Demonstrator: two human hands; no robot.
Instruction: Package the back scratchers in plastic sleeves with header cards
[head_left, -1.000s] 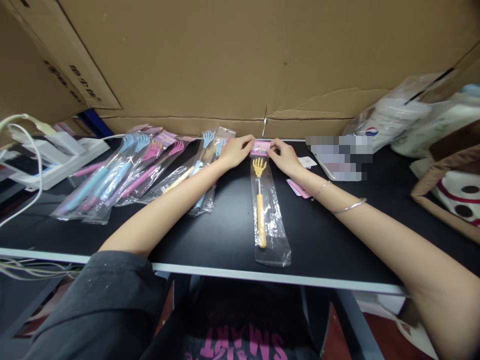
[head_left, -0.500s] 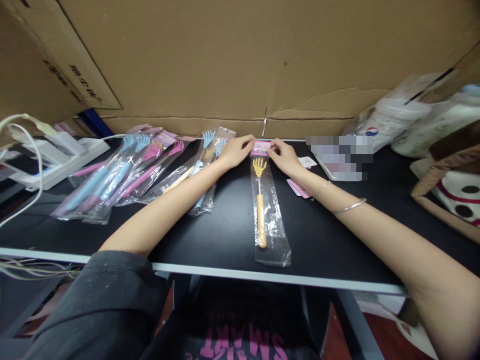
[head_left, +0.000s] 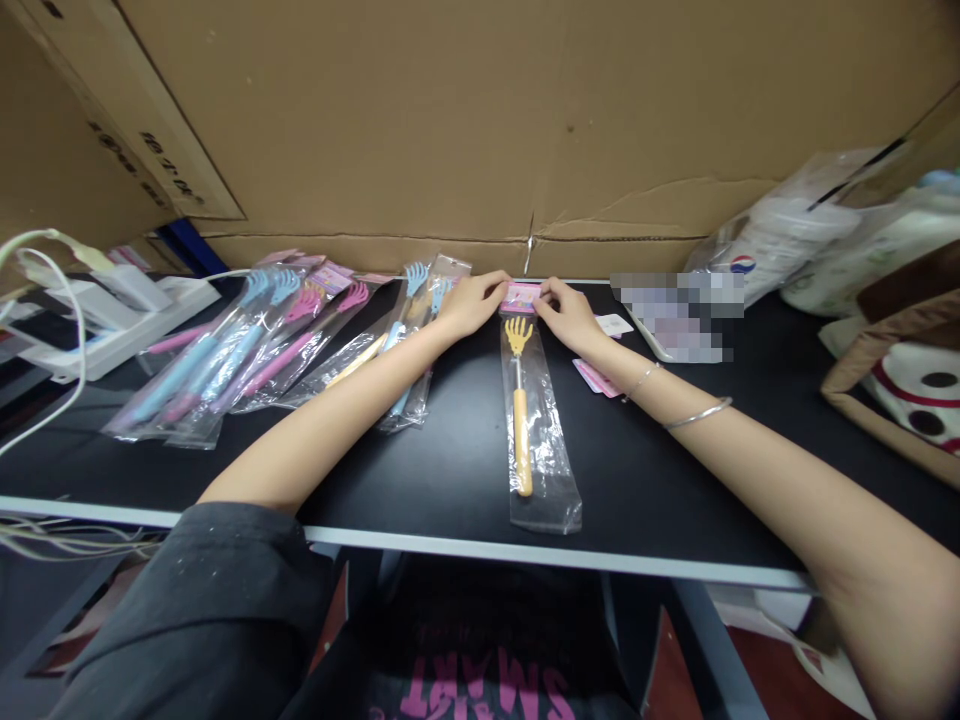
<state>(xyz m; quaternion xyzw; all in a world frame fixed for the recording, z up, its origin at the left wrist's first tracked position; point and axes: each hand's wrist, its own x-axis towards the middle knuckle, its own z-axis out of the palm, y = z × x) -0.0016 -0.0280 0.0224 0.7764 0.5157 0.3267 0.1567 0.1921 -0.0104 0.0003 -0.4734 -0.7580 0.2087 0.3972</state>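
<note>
A yellow back scratcher (head_left: 523,430) lies in a clear plastic sleeve (head_left: 556,470) on the black table, its claw end pointing away from me. Across the sleeve's top sits a pink printed header card (head_left: 521,296). My left hand (head_left: 478,302) pinches the card's left edge, and my right hand (head_left: 568,312) pinches its right edge, fingers closed on both sides. Under my right wrist lie more pink cards (head_left: 596,377) and a white tag (head_left: 615,324). Left of my left hand are bagged blue scratchers (head_left: 416,280), partly hidden by my forearm.
Several bagged blue and pink back scratchers (head_left: 240,345) are heaped at the left, beside a white power strip (head_left: 112,325) with cables. A partly blurred phone-like object (head_left: 667,325), a bagged cup (head_left: 795,240) and a white-and-brown bag (head_left: 915,390) stand right. Cardboard (head_left: 450,130) walls the back.
</note>
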